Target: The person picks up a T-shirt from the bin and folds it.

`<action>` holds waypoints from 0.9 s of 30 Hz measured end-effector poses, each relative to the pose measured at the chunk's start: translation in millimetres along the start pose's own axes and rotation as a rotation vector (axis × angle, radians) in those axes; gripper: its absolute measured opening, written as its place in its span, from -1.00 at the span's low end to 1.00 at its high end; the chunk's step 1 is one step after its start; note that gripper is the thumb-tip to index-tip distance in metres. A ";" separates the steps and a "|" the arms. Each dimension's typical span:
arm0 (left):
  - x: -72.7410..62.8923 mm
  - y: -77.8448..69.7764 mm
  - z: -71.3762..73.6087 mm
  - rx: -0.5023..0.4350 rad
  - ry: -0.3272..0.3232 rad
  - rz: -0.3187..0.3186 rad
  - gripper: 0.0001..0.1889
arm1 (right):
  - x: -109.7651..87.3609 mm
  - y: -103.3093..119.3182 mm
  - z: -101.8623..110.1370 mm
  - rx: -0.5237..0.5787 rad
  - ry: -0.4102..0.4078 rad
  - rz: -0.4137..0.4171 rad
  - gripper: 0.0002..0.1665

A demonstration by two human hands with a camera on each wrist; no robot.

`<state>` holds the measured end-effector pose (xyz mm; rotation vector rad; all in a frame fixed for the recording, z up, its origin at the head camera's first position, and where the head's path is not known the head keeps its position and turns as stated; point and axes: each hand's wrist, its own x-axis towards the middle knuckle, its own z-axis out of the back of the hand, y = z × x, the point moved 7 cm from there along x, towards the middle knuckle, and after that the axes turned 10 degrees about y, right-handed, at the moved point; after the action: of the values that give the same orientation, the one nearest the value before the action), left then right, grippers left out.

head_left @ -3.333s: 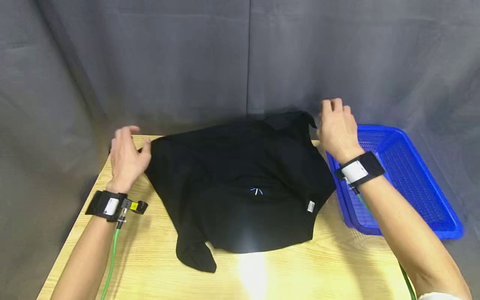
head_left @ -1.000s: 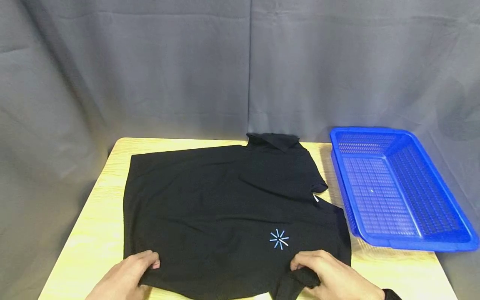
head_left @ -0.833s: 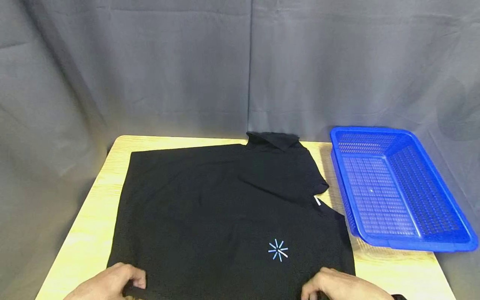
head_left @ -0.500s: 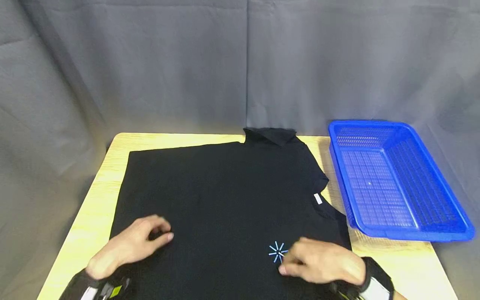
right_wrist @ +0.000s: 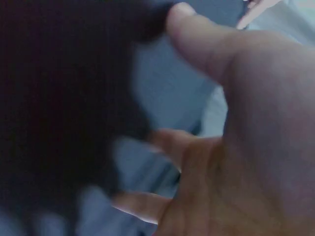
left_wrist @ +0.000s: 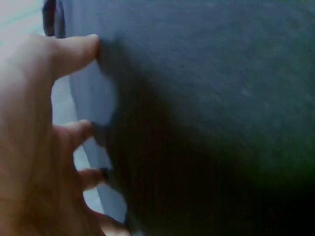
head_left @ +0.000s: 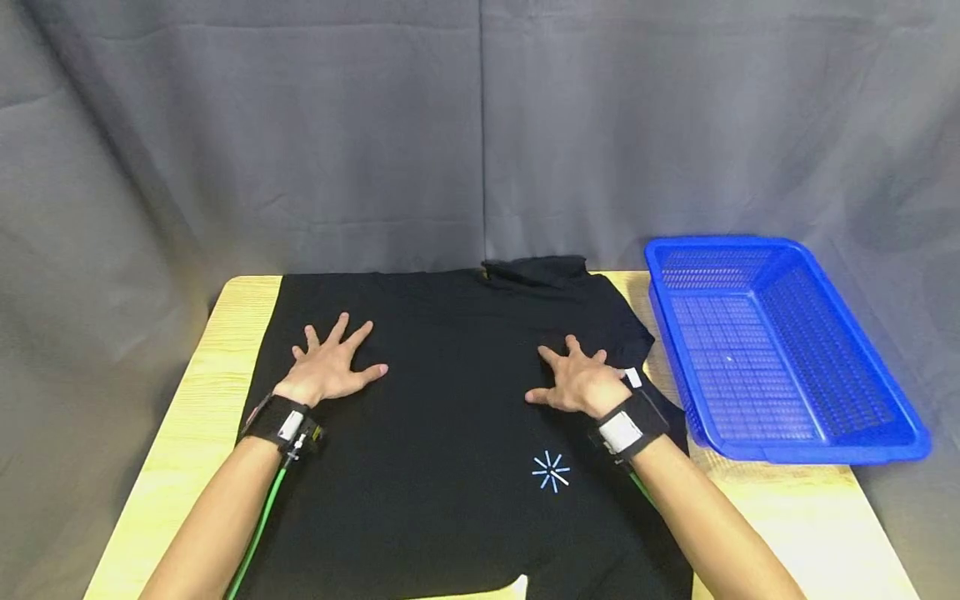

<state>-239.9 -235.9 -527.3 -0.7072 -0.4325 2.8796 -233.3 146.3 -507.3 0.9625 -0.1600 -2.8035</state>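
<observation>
A black collared shirt lies spread over the wooden table, its collar at the back edge. A blue-and-white starburst mark shows on the lower right part, and a small white tag near the right side. My left hand rests with fingers spread on the left part of the cloth. On the right part, my right hand lies with its fingers spread too, beside the tag. Both wrist views show the fingertips right at the dark fabric, with nothing gripped.
A blue plastic basket with perforated walls stands at the right of the table. A grey curtain hangs behind the table. Green cables run from the wrist straps along the forearms.
Both hands have released the shirt's near edge and moved forward, fingers now spread on the cloth. Earlier the shirt was bunched; it was turned, then pulled out toward the front.
</observation>
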 end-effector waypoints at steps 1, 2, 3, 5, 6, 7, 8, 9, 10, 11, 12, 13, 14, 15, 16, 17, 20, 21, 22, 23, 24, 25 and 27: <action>-1.9 0.6 3.5 -0.002 -0.030 -0.024 -0.09 | -1.0 -0.1 6.5 -0.038 -0.061 0.019 -0.10; -6.3 1.6 5.8 -0.006 -0.062 -0.047 -0.15 | -2.6 -1.1 11.2 -0.071 -0.121 0.038 -0.21; -12.3 3.9 6.4 -0.003 -0.098 -0.066 -0.23 | -4.4 -2.7 14.3 -0.096 -0.192 0.066 -0.34; -27.5 8.3 4.8 0.001 -0.183 -0.110 -0.45 | -8.8 -6.2 15.6 -0.148 -0.333 0.138 -0.60; -34.7 10.0 3.5 0.010 -0.226 -0.127 -0.58 | -10.6 -8.1 14.3 -0.173 -0.393 0.179 -0.69; -40.1 11.3 1.5 0.018 -0.264 -0.143 -0.69 | -12.3 -10.1 12.2 -0.189 -0.441 0.216 -0.76; -43.6 11.7 -0.1 0.029 -0.294 -0.159 -0.77 | -14.4 -11.7 10.9 -0.203 -0.480 0.251 -0.79; -45.6 10.6 -1.0 0.050 -0.318 -0.179 -0.84 | -17.3 -12.4 10.8 -0.220 -0.519 0.284 -0.83; -46.9 8.2 -0.2 0.069 -0.337 -0.203 -0.88 | -20.0 -13.0 11.2 -0.241 -0.545 0.306 -0.85; -47.7 6.2 1.5 0.079 -0.347 -0.220 -0.91 | -22.8 -13.4 12.4 -0.256 -0.563 0.323 -0.84; -48.4 4.3 4.4 0.086 -0.345 -0.235 -0.92 | -25.4 -13.8 13.9 -0.267 -0.572 0.335 -0.83; -48.6 3.5 7.4 0.083 -0.327 -0.242 -0.93 | -28.0 -14.4 15.9 -0.270 -0.571 0.341 -0.82; -49.1 3.5 11.2 0.073 -0.305 -0.244 -0.93 | -30.0 -14.8 18.4 -0.264 -0.562 0.346 -0.81; -49.3 4.4 15.8 0.052 -0.280 -0.244 -0.93 | -31.1 -15.4 21.3 -0.246 -0.547 0.347 -0.80; -48.4 6.5 20.6 0.026 -0.261 -0.235 -0.93 | -30.8 -15.7 24.6 -0.229 -0.536 0.343 -0.80; -46.2 9.4 25.2 -0.004 -0.245 -0.220 -0.93 | -29.1 -15.9 29.2 -0.209 -0.526 0.331 -0.80; -30.0 14.2 36.8 -0.017 -0.274 -0.194 -0.92 | -12.6 -16.2 44.9 -0.157 -0.517 0.235 -0.83; -23.3 14.0 39.2 0.004 -0.313 -0.185 -0.92 | -4.5 -15.6 49.8 -0.159 -0.522 0.189 -0.83; -17.0 13.0 39.5 0.033 -0.355 -0.168 -0.91 | 2.8 -14.3 53.0 -0.169 -0.527 0.144 -0.81; -12.5 10.6 37.9 0.064 -0.395 -0.154 -0.88 | 8.3 -12.5 54.4 -0.177 -0.531 0.105 -0.78; -10.3 6.6 34.6 0.093 -0.432 -0.145 -0.85 | 11.4 -10.0 53.3 -0.190 -0.541 0.085 -0.69; -10.7 1.9 29.6 0.113 -0.461 -0.137 -0.80 | 11.7 -6.6 50.4 -0.204 -0.546 0.080 -0.61; -19.1 -9.5 16.1 0.131 -0.488 -0.141 -0.65 | 3.5 1.4 38.5 -0.239 -0.564 0.120 -0.53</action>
<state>-230.1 -234.6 -502.4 0.0538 -0.3241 2.8879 -259.6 146.0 -478.9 0.0949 0.0469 -2.8167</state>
